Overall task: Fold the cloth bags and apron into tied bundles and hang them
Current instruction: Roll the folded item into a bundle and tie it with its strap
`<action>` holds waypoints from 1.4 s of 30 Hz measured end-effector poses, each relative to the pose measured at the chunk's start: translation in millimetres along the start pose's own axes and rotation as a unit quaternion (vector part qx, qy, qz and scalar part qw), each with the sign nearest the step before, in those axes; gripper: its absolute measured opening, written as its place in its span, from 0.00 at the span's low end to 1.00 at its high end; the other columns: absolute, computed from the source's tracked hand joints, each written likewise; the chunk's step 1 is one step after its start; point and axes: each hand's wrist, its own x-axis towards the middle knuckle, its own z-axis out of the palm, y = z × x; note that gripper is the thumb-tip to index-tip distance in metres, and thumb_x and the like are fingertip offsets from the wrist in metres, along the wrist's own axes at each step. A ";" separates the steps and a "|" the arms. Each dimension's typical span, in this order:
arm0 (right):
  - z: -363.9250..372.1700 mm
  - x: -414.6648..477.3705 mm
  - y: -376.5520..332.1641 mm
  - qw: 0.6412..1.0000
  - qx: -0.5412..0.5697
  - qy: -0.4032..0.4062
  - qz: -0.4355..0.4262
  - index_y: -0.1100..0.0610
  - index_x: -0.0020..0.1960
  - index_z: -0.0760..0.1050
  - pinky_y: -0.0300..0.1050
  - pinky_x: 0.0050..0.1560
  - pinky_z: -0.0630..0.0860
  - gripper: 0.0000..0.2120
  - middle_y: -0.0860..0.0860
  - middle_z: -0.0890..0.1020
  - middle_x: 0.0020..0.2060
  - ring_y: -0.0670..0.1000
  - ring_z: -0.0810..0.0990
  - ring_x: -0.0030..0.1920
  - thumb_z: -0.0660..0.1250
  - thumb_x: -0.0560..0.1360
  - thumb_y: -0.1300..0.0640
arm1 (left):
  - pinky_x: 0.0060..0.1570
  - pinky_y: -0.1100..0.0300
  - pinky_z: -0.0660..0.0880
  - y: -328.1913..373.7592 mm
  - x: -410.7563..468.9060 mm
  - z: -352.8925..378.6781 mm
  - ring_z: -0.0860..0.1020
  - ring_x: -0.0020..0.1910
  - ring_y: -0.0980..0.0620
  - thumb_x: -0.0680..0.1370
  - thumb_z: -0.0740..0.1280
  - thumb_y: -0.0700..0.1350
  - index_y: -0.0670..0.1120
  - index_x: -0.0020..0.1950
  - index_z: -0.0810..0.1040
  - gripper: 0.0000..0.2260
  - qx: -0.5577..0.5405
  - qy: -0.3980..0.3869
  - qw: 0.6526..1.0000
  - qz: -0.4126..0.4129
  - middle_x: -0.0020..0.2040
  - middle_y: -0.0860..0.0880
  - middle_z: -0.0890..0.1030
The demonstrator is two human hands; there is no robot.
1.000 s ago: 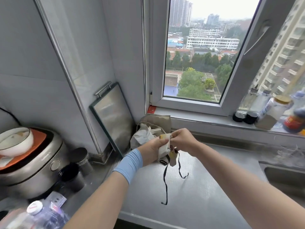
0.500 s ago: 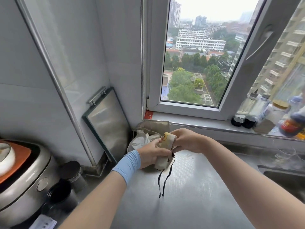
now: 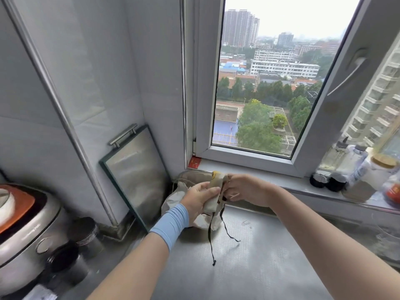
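Left grip (image 3: 200, 194) wraps the lower half of a rolled cloth bag (image 3: 214, 195), thumb pressed across its front; blue wrist sleeve (image 3: 171, 221) below it. Right grip (image 3: 244, 190) pinches the roll's right edge near its middle, fingertips (image 3: 227, 197) closed on cloth or cord, cannot tell which. Roll is held just above the worktop (image 3: 249, 256), in front of the sill, upright with a slight tilt, yellow print at top. Two black cords (image 3: 214, 234) hang from it, ends lying on the worktop. Change over the last second: the roll was lower and the right hand sat on top of it; now it is raised and the right hand has shifted to the side, by the cords. Cords were looped, now trail straighter and apart. Judgement: rolling is done, tying is starting; no knot visible, so the bundle is not secured and nothing is hung yet. More cloth, likely other bags (image 3: 184, 191), is heaped behind the hands in the corner. Far left: cooker (image 3: 26, 234), dark cups (image 3: 65, 263), metal board (image 3: 136, 169) leaning on the wall. Right: bottles (image 3: 357, 169) on the sill.
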 end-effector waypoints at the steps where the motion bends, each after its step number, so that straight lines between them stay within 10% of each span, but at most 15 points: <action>1: -2.2 3.1 0.1 0.999 -0.022 0.024 0.003 0.53 0.51 0.78 0.44 0.54 0.71 0.08 0.51 0.82 0.47 0.48 0.80 0.46 0.62 0.79 0.53 | 0.49 0.49 0.80 0.6 2.7 0.4 0.83 0.50 0.45 0.68 0.78 0.50 0.46 0.64 0.74 0.28 0.048 0.028 0.998 0.008 0.55 0.41 0.82; 5: -3.7 25.9 5.2 0.975 -0.147 0.165 -0.021 0.55 0.37 0.80 0.43 0.40 0.71 0.19 0.45 0.79 0.31 0.47 0.76 0.34 0.69 0.74 0.40 | 0.54 0.46 0.80 9.2 6.5 10.1 0.83 0.50 0.48 0.59 0.80 0.61 0.50 0.60 0.74 0.34 0.160 0.053 0.986 0.002 0.50 0.46 0.85; 12: -7.0 31.1 -3.0 0.976 -0.098 0.185 -0.061 0.57 0.42 0.80 0.45 0.40 0.77 0.14 0.52 0.83 0.37 0.52 0.81 0.38 0.72 0.74 0.45 | 0.42 0.65 0.76 22.5 -3.3 7.4 0.80 0.38 0.56 0.68 0.76 0.49 0.46 0.45 0.83 0.09 0.252 -0.013 0.967 -0.023 0.39 0.51 0.84; 21: 2.1 39.9 0.5 0.973 -0.034 0.207 -0.093 0.59 0.46 0.81 0.59 0.50 0.82 0.14 0.54 0.83 0.39 0.52 0.81 0.41 0.76 0.70 0.49 | 0.54 0.57 0.79 34.3 -1.8 -3.1 0.83 0.47 0.52 0.69 0.75 0.53 0.48 0.53 0.82 0.16 0.312 0.013 0.950 0.020 0.47 0.50 0.85; 26: 15.5 35.0 -4.3 0.962 -0.033 0.245 -0.120 0.58 0.47 0.81 0.36 0.35 0.74 0.11 0.49 0.80 0.36 0.46 0.75 0.36 0.75 0.73 0.51 | 0.58 0.52 0.78 32.4 -2.8 -16.8 0.83 0.52 0.48 0.69 0.77 0.43 0.45 0.57 0.81 0.17 0.259 0.010 0.965 0.036 0.50 0.47 0.85; 31: 32.9 34.8 7.9 0.985 0.123 0.118 -0.034 0.55 0.60 0.78 0.49 0.56 0.74 0.21 0.55 0.81 0.48 0.55 0.78 0.48 0.65 0.77 0.40 | 0.50 0.56 0.80 32.3 -1.4 -29.6 0.83 0.46 0.49 0.72 0.74 0.35 0.40 0.62 0.77 0.19 0.153 0.002 0.988 0.011 0.49 0.44 0.83; 34: 33.4 30.9 24.9 0.989 0.143 0.039 -0.002 0.58 0.58 0.80 0.50 0.51 0.75 0.19 0.59 0.79 0.44 0.57 0.76 0.43 0.62 0.80 0.44 | 0.45 0.60 0.78 38.0 -0.7 -39.0 0.81 0.44 0.50 0.74 0.70 0.33 0.38 0.59 0.76 0.14 0.089 -0.009 0.996 -0.006 0.47 0.43 0.81; 38: 31.3 26.4 28.2 0.990 -0.056 0.127 -0.003 0.57 0.46 0.83 0.42 0.32 0.71 0.11 0.54 0.72 0.33 0.49 0.69 0.32 0.64 0.80 0.56 | 0.45 0.59 0.79 46.6 -2.5 -53.4 0.81 0.42 0.51 0.73 0.71 0.33 0.39 0.57 0.78 0.13 0.163 0.006 0.986 -0.022 0.45 0.45 0.82; 42: 29.4 20.3 8.3 0.888 -0.439 0.127 -0.051 0.48 0.40 0.76 0.43 0.39 0.69 0.13 0.45 0.78 0.38 0.48 0.74 0.38 0.60 0.81 0.54 | 0.46 0.52 0.81 46.9 1.1 -53.4 0.81 0.51 0.46 0.69 0.74 0.33 0.47 0.66 0.73 0.27 0.310 0.021 0.950 -0.002 0.55 0.46 0.80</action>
